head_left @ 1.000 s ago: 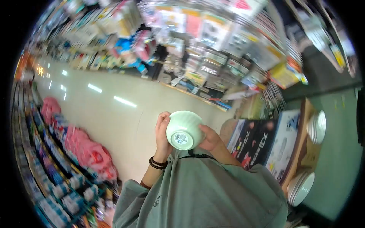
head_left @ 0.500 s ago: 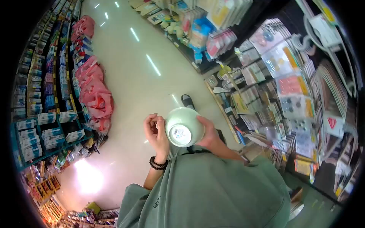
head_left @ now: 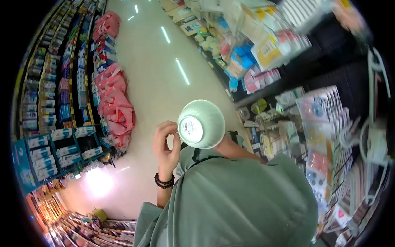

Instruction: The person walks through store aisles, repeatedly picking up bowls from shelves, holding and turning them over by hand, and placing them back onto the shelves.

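Note:
A pale green bowl [head_left: 212, 123] is tipped on its side in front of my body. Its white-ringed base, with a printed mark in the middle, faces up and to the left. My left hand [head_left: 166, 142] has its thumb and fingers curled into a pinch at the edge of the base. Behind the bowl's lower right side, my right hand [head_left: 225, 149] supports it, most of its fingers hidden by the bowl. A dark beaded bracelet [head_left: 164, 181] circles my left wrist.
Shelves of packaged goods [head_left: 66, 82] line the left side, with pink plastic bags [head_left: 115, 99] in front. On the right, racks hold hanging packets [head_left: 319, 107] close to my right arm. A pale shiny floor [head_left: 152, 82] runs between them.
The bowl has turned and risen slightly, its base now facing more to the left. My left fingers have come to the base's edge. The view has shifted, and less of my right hand shows.

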The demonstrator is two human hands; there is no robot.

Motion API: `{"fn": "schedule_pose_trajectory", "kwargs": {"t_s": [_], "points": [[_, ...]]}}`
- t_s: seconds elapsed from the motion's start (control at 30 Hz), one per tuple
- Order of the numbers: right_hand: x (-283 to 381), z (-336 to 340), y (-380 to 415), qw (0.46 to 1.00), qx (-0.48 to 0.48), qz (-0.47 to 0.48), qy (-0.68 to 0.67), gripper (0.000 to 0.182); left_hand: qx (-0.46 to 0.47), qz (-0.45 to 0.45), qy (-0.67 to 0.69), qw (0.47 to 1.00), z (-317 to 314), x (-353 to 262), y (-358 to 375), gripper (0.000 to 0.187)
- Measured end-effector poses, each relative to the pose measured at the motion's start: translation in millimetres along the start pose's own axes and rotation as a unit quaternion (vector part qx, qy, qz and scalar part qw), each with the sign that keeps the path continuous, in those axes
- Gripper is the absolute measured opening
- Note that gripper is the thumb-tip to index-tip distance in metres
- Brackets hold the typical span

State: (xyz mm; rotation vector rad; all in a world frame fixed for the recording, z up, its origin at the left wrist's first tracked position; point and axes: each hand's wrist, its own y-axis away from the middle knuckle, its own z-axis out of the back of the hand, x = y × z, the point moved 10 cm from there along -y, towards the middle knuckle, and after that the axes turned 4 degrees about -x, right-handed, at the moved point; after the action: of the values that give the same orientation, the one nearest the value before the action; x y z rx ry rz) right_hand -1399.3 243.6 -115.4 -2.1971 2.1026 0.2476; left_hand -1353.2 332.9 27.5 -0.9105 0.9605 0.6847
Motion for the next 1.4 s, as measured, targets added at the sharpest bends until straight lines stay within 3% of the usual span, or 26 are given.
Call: {"fn": "schedule_pose_trajectory", "kwargs": {"t_s": [0.03, 0.07, 0.13, 0.27, 0.3, 0.43, 0.53, 0.6, 0.63, 0.73, 0.77, 0.87, 0.9, 1.0, 1.03, 1.13, 1.17, 1.27, 1.4], "points": [[1, -4, -12, 0.999, -0.010, -0.024, -0.030, 0.050, -0.023, 0.052, 0.040, 0.998, 3, 10, -7, 0.034], [5, -9, -26, 0.999, -0.022, -0.029, 0.026, 0.050, -0.045, 0.103, 0.079, 0.990, 8, 23, -14, 0.035], [13, -11, -52, 0.989, -0.043, -0.038, 0.135, 0.049, -0.025, 0.081, 0.072, 0.994, 14, 34, -35, 0.040], [31, 4, -112, 0.982, -0.070, -0.048, 0.170, 0.048, 0.005, 0.087, 0.117, 0.989, 14, 59, -92, 0.051], [38, 2, -131, 0.977, -0.072, -0.045, 0.193, 0.048, 0.007, 0.115, 0.122, 0.986, 16, 76, -104, 0.061], [63, 1, -219, 0.961, -0.135, -0.041, 0.237, 0.042, 0.054, 0.054, -0.082, 0.994, 34, 119, -192, 0.080], [74, -51, -283, 0.939, -0.160, -0.042, 0.301, 0.037, 0.068, 0.151, 0.012, 0.986, 54, 141, -254, 0.081], [79, -67, -323, 0.912, -0.187, -0.058, 0.360, 0.034, 0.071, 0.127, 0.046, 0.988, 67, 154, -291, 0.085], [85, -59, -339, 0.894, -0.213, -0.050, 0.390, 0.030, 0.072, 0.118, 0.064, 0.988, 71, 163, -304, 0.088], [85, -68, -386, 0.776, -0.163, -0.060, 0.606, 0.030, 0.054, 0.187, 0.219, 0.956, 75, 217, -329, 0.090], [80, -93, -407, 0.711, -0.049, -0.015, 0.701, 0.031, 0.036, 0.193, 0.245, 0.949, 80, 230, -337, 0.088], [73, -113, -436, 0.727, -0.061, -0.085, 0.679, 0.035, -0.038, 0.223, 0.344, 0.911, 87, 275, -360, 0.086], [70, -120, -444, 0.718, -0.032, -0.124, 0.684, 0.029, -0.046, 0.238, 0.353, 0.904, 88, 284, -369, 0.087], [71, -161, -479, 0.508, 0.201, 0.004, 0.837, 0.034, -0.080, 0.283, 0.380, 0.877, 86, 308, -396, 0.084], [75, -171, -493, 0.507, 0.212, 0.044, 0.834, 0.034, -0.092, 0.297, 0.387, 0.868, 85, 315, -407, 0.081], [100, -146, -540, 0.582, 0.098, -0.072, 0.804, 0.032, -0.130, 0.380, 0.442, 0.803, 75, 357, -436, 0.069], [110, -138, -558, 0.563, 0.111, -0.065, 0.816, 0.025, -0.146, 0.383, 0.452, 0.792, 73, 369, -452, 0.061], [163, -156, -618, 0.580, 0.081, 0.030, 0.810, 0.022, -0.153, 0.345, 0.480, 0.792, 70, 371, -531, 0.050], [235, -161, -696, 0.797, -0.093, 0.019, 0.596, 0.025, -0.155, 0.322, 0.532, 0.768, 76, 391, -628, 0.043]]}}
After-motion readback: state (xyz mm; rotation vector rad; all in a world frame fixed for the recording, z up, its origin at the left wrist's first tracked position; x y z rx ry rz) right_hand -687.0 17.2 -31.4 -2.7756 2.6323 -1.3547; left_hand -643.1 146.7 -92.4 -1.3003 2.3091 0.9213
